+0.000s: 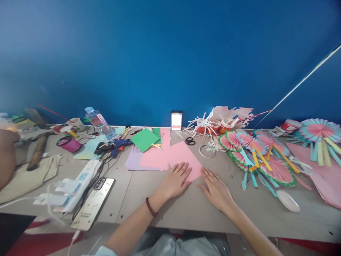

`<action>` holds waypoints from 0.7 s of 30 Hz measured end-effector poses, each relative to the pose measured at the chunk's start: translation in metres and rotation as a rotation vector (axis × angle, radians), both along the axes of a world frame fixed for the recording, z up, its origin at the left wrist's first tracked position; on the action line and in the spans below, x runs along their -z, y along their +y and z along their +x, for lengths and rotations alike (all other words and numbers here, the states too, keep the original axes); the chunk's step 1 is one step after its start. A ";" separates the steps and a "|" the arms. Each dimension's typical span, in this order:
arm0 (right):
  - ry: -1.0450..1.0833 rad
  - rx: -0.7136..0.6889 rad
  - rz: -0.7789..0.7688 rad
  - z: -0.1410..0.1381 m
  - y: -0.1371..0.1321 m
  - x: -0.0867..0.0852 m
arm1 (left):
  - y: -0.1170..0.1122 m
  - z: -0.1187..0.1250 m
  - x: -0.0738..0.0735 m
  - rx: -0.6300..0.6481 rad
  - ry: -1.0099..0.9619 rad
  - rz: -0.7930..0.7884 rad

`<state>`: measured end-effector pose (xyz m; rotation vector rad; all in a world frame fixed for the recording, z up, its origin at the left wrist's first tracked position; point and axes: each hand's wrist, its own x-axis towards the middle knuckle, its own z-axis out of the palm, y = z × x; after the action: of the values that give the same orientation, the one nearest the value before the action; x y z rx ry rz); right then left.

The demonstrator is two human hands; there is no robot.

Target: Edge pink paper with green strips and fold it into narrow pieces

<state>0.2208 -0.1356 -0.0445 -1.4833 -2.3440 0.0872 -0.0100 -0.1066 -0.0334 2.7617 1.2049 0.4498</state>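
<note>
Lying flat on pink sheet (183, 153), mid-worktop (191, 213) btwn front & back edges, L hand (176, 180) has grip spread, nothing held; R hand (217, 192) flat too, grip loose & empty, fingertips (204, 172) at sheet's right corner. Scissors (190, 140) nr back edge.

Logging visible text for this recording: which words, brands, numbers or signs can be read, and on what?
No text is legible.
Plastic bottle: label print, too blurred.
Lying smartphone: lettering on its back, too small.
Upright phone: screen pixelated, unreadable.
Red-and-white container at right: print, too blurred.
</note>
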 end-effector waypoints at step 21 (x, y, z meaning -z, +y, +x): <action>0.185 -0.097 -0.091 0.022 0.024 -0.012 | 0.013 -0.011 -0.004 0.154 -0.133 -0.095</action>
<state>0.2424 -0.1112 -0.0324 -1.3389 -2.2875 0.3453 -0.0212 -0.0933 -0.0296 2.6709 0.9513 0.5357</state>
